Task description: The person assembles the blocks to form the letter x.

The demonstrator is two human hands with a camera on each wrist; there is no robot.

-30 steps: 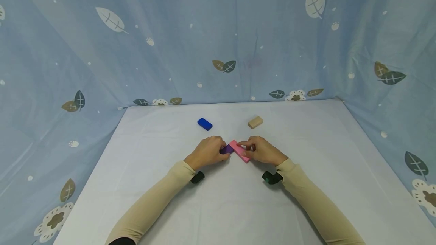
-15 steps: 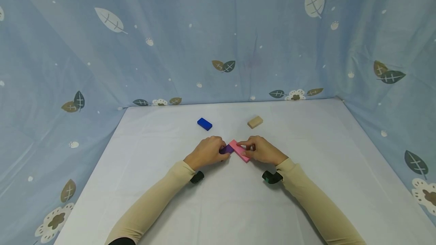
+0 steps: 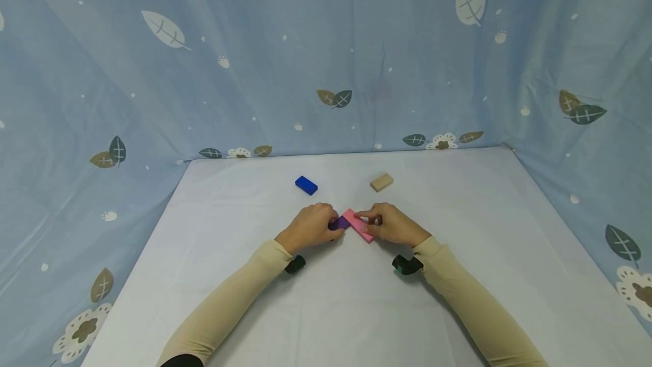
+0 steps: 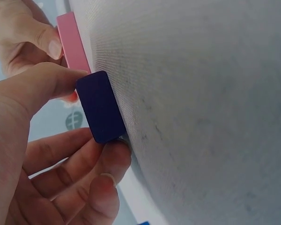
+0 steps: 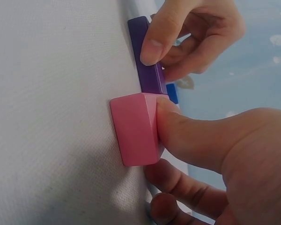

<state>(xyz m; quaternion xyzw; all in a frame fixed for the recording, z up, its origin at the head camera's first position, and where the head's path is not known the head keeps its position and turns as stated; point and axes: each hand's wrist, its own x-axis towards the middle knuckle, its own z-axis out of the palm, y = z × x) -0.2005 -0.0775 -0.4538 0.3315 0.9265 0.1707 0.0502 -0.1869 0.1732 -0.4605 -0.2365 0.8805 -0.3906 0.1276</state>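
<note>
A purple block [image 3: 339, 223] lies on the white cloth, pinched between the thumb and fingers of my left hand [image 3: 312, 227]. Beside it a pink block [image 3: 359, 226] lies slantwise, held by the thumb and fingertips of my right hand [image 3: 394, 225]. The two blocks meet at an angle near the pink one's far end. In the left wrist view, the end of the purple block [image 4: 101, 107] faces the camera, with the pink block [image 4: 74, 43] behind it. Seen from the right wrist, the pink block [image 5: 135, 129] rests flat and touches the purple block [image 5: 146, 56].
Farther back on the white-covered table [image 3: 254, 310] lie a blue block [image 3: 307, 185] at left and a tan wooden block [image 3: 382, 182] at right. A blue patterned curtain [image 3: 387, 61] hangs around the back and sides. Dark wrist cameras [image 3: 407, 265] sit under both wrists.
</note>
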